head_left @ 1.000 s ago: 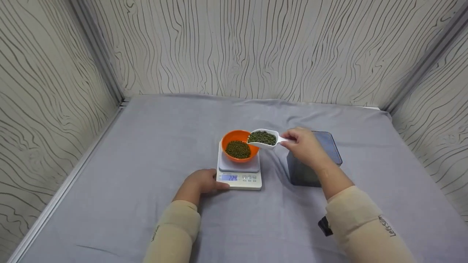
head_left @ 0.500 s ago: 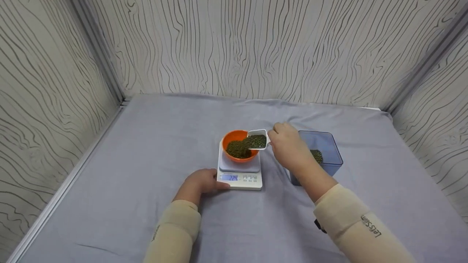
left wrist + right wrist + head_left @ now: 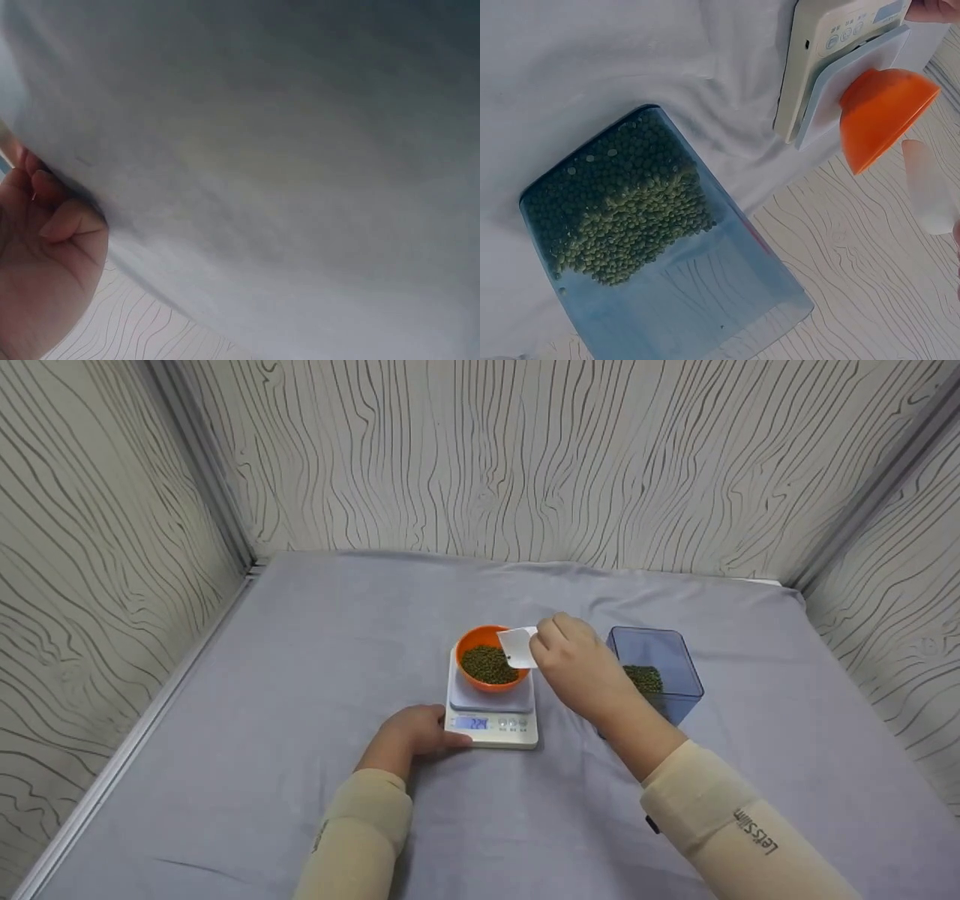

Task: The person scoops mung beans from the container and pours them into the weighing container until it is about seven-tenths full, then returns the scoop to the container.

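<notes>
My right hand point(image 3: 577, 664) grips the handle of a white scoop point(image 3: 517, 649), tipped over the right side of an orange bowl point(image 3: 471, 637). Small green beans point(image 3: 486, 664) lie in the bowl. Beneath it is a white kitchen scale point(image 3: 517, 739) with a lit display. At the scale's front left corner, my left hand point(image 3: 411, 733) holds on, its thumb along the front and its fingers at the side. The left wrist view shows this hand point(image 3: 56, 247) with curled fingers; the scale is mostly out of that frame. In the right wrist view the scoop point(image 3: 928, 191) hangs beside the bowl point(image 3: 881, 112).
A clear bluish container point(image 3: 679, 671) stands right of the scale, partly behind my right forearm. Green beans point(image 3: 641, 217) fill its lower part. Grey cloth point(image 3: 337, 637) covers the table, with patterned panels point(image 3: 480, 457) around it.
My right hand has moved left and turned over, tipping the scoop. Its beans have poured into the bowl, and the scoop's underside now shows. My left hand stays at the scale.
</notes>
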### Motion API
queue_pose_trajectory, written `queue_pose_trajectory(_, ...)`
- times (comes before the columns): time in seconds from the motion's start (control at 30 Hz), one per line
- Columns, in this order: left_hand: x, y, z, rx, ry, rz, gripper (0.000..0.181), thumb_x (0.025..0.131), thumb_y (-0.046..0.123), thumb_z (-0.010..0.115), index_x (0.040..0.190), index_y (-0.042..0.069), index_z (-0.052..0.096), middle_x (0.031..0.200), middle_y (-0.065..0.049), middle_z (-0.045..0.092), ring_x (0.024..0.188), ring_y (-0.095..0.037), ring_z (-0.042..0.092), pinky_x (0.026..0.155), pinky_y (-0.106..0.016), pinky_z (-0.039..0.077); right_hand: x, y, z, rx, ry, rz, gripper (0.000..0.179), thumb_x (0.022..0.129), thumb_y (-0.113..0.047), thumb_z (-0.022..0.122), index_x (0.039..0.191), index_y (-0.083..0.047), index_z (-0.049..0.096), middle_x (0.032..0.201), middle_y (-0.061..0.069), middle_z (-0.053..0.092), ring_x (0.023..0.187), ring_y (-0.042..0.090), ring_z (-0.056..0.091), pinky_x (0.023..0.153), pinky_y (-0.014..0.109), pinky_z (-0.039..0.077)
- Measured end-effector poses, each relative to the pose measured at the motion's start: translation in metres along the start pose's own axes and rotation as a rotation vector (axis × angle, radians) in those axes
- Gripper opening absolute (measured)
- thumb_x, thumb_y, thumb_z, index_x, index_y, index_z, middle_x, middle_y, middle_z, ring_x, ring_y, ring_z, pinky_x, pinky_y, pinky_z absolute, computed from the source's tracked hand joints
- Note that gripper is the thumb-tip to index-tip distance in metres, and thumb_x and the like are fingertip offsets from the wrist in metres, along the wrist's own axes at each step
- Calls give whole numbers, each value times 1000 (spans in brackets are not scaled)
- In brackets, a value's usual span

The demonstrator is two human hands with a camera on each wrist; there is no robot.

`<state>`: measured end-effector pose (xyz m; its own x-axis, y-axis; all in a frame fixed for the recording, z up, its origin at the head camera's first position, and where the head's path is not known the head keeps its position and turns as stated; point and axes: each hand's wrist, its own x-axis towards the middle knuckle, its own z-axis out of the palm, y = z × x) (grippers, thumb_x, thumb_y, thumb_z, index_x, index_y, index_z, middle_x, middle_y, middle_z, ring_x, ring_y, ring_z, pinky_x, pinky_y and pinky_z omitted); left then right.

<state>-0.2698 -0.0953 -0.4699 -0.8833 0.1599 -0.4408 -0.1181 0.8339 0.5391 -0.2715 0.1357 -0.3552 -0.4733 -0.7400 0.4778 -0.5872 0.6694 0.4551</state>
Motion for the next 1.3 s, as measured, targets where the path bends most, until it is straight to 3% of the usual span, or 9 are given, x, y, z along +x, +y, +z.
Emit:
queue_pose_trajectory(0.2,-1,1,-1,-21,-5,-5,57,70,55,71,112,19,61,112,-3,60,99,-22,50,98,-42,35,-2,2,1,48,-3,37,10,75,8,61,84,3,62,85,13,54,80,28,49,68,37,43)
queue_pose_trajectory(0.4,-1,1,0,-27,-9,-6,57,69,57,70,112,21,62,113,-2,60,99,-22,50,99,-43,34,-6,8,6,149,0,138,8,76,6,61,82,3,61,82,12,53,74,27,46,66,38,41)
queue_pose_trajectory(0.57,-1,1,0,-39,-5,-15,58,69,56,70,114,21,61,113,-2,59,99,-22,49,99,-43,34,-10,11,11,236,-2,227,13,73,1,69,82,3,60,80,12,52,73,28,47,66,38,41)
queue_pose_trajectory(0.9,-2,-1,0,-54,-3,11,51,69,54,72,108,21,63,107,-1,61,96,-21,51,96,-41,37,-16,7,17,479,29,459,19,69,3,73,86,1,64,81,12,54,77,31,49,71,40,41)
queue_pose_trajectory(1.13,-2,0,0,-35,5,20,52,70,55,71,108,20,62,109,-2,61,99,-21,52,97,-41,36,-20,5,22,691,-65,698,17,75,-5,73,90,1,66,89,12,59,88,30,54,80,42,44)
queue_pose_trajectory(1.3,-2,0,0,-50,-6,8,50,71,53,71,108,21,63,108,-1,61,98,-21,51,97,-40,36,-22,9,19,747,-98,763,18,77,-6,72,92,2,66,93,14,60,91,29,56,82,42,45)
